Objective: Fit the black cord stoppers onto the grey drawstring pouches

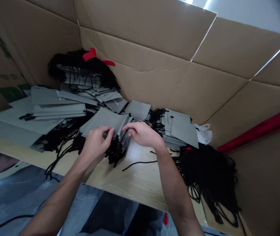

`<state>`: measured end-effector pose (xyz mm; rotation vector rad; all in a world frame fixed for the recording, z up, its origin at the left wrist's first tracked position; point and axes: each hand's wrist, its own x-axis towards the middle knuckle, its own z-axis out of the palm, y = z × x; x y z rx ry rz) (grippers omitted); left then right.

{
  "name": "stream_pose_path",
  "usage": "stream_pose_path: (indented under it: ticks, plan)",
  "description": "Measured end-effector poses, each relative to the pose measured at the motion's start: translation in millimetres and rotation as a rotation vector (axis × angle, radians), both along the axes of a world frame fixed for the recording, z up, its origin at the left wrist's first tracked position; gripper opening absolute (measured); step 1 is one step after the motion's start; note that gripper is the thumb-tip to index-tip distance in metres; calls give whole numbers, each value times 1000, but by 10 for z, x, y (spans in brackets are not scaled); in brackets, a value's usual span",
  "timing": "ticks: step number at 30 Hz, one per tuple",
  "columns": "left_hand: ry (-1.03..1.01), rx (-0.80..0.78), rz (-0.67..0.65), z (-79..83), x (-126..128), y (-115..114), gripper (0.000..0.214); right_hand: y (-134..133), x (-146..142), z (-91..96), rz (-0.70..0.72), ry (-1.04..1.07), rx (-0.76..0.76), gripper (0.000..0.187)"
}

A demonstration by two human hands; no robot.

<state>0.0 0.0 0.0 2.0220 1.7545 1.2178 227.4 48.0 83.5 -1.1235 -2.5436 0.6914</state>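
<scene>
A stack of flat grey paper bags (108, 118) lies in the middle of the table, with black cord handles (115, 152) bunched at its near end. My left hand (97, 140) rests at the near edge of the top bag, thumb and fingers drawn together on it. From the right, my right hand (146, 133) reaches to the side of the same stack. Its index finger stretches along the bag edges, the thumb is apart from it, and nothing shows between them. The other right-hand fingers are partly hidden.
Grey bags (56, 111) pile up at left, with a black cord bundle (81, 62) behind. More stacked bags (183, 129) and a heap of black cords (209, 173) lie at right, near a white plastic bag (204, 133). Cardboard walls (140, 49) enclose the table (135, 183).
</scene>
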Motion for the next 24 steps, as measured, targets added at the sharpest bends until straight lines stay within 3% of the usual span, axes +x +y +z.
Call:
stream_pose_path:
  ticks: [11, 18, 24]
  plan:
    - [-49, -61, 3, 0, 60, -9, 59, 32, -19, -31, -6, -62, 40, 44]
    - [-116, -74, 19, 13, 56, 16, 41, 43, -25, -77, 43, -88, 37, 54]
    - [-181, -39, 47, -17, -17, 45, 43, 68, 13, -106, 34, -75, 39, 53]
